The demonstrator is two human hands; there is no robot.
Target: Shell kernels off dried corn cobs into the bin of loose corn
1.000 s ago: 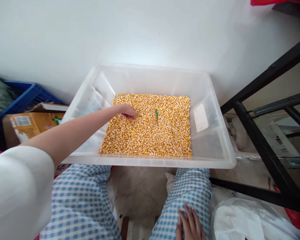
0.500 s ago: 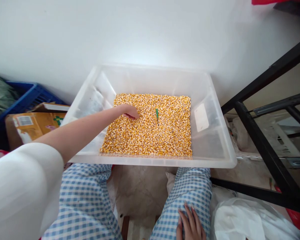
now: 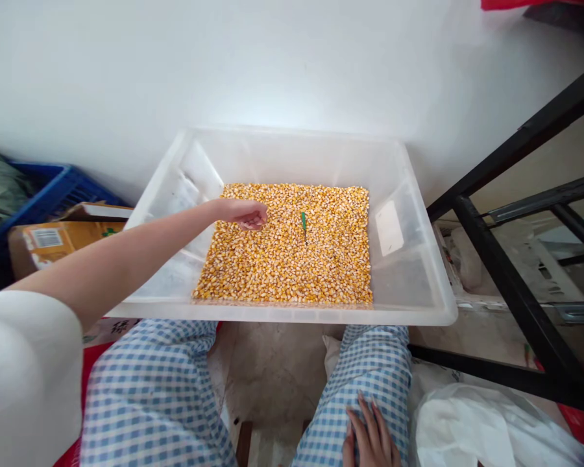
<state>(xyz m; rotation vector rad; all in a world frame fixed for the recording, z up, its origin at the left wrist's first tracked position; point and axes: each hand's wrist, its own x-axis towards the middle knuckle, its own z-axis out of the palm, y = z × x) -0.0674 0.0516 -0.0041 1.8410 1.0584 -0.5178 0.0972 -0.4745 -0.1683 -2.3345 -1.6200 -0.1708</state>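
A translucent plastic tub (image 3: 321,316) stands in front of me, its near rim over my knees. Dried corn kernels (image 3: 282,266) cover its bottom. On the kernels lies a small screwdriver-like tool (image 3: 304,224) with a green handle and a thin dark shaft pointing toward me. My left hand (image 3: 247,214) hovers above the left part of the corn, fingers curled inward; whatever may be inside them is hidden. Spread flat on my right thigh, on blue checked trousers (image 3: 365,370), rests my right hand (image 3: 371,436), open and holding nothing.
Left of the tub are a cardboard box (image 3: 63,241) and a blue crate (image 3: 73,188). A black metal frame (image 3: 511,272) rises close on the right, with a white plastic bag (image 3: 467,428) below it. Behind the tub is a white wall (image 3: 292,65).
My left hand has lifted slightly off the corn, drawn a little left and turned so its curled fingers show. My right hand and the green-handled tool have stayed in place.
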